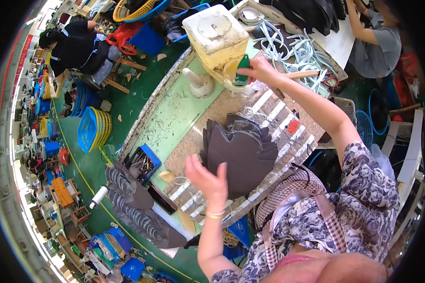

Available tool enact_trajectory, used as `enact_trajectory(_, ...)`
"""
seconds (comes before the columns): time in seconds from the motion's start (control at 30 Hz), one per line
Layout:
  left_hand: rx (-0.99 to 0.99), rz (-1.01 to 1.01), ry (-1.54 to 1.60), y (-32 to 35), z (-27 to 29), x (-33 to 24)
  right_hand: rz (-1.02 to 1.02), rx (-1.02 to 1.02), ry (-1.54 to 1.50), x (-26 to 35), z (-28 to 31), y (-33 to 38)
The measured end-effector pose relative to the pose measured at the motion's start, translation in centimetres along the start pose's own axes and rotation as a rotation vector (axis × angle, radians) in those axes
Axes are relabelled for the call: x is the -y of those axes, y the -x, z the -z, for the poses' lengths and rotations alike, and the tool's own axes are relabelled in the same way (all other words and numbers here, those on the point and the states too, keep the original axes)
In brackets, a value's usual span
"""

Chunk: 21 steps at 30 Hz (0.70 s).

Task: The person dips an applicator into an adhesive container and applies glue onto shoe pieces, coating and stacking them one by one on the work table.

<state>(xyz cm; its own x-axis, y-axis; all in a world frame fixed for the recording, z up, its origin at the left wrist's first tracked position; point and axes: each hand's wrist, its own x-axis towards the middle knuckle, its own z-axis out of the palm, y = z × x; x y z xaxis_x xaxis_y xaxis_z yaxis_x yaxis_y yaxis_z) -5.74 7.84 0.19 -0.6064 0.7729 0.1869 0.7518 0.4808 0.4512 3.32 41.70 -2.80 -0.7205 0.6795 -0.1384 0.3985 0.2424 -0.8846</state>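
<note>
Right hand (259,70), upper centre of the frame: fingers closed on a green tool (243,70), beside the lower front of a pale yellow container (217,40). Left hand (206,180), just below centre: fingers spread, nothing visible in its grasp. The two hands are well apart. A stack of dark sheets (243,162) lies at the centre of the frame, on a white-striped board (264,99).

Possible faults, as judged from this arrangement: if the tool carries anything wet, drips could mark the stack below it in the frame. The fanned, uneven edges suggest loose sheets, which a brush of the left hand could push out of order. A glancing knock from the tool could jolt the container.

Obscured or uncertain: the fingers cover much of the tool, so its kind and working end are unclear. The container's contents cannot be made out. Whether the left thumb touches the stack or only overlaps it in view cannot be told. The right forearm partly hides a wooden handle (301,74), upper right of centre.
</note>
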Motion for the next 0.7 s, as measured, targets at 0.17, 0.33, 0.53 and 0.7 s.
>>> enact_trajectory(0.17, 0.182, 0.049, -0.128, 2.1, -3.0, -2.3, -0.32, 0.096, -0.685, -1.7, 0.1, 0.7)
enact_trajectory(0.33, 0.132, 0.088, -0.029, 2.6, -2.7, -2.2, -0.245, 0.348, -0.755, 1.0, -2.7, 7.7)
enact_trajectory(0.53, 0.144, 0.101, -0.041, 3.3, -2.7, -2.4, 0.068, 0.122, -0.312, 1.0, -6.9, 11.0)
enact_trajectory(0.7, 0.14, 0.137, 0.008, 4.3, -3.2, -1.8, -0.1, 0.009, -0.591, -3.9, -8.3, 15.5)
